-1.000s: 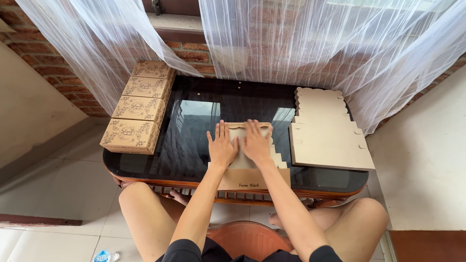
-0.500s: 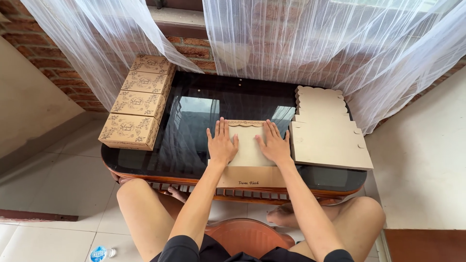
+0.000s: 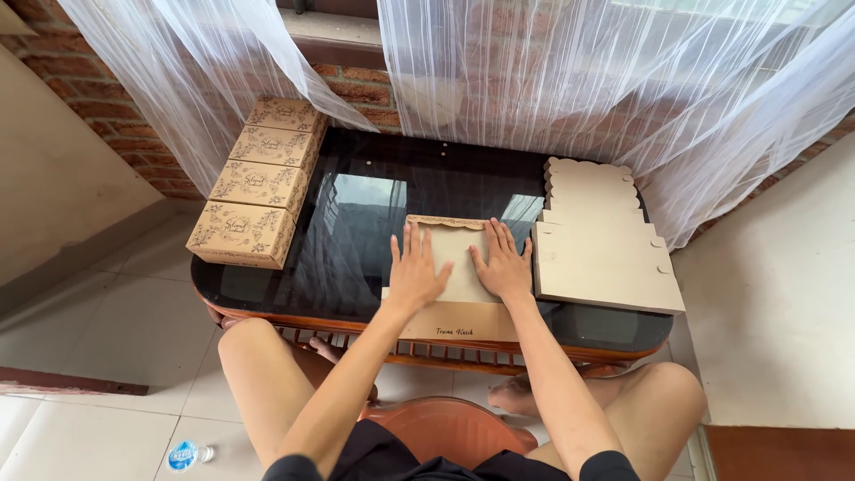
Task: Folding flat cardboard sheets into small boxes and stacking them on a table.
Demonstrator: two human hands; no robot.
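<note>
Head view, both palms flat and splayed on the flat cardboard sheet at table's 6 o'clock edge, left hand barely moved, right hand slid further toward 3 o'clock, nearing the blank stack, folded boxes unchanged at 10 o'clock

I'm seeing four patterned boxes sitting in a row along the table's left edge, white curtains hanging behind, a water bottle lying on the floor.
</note>
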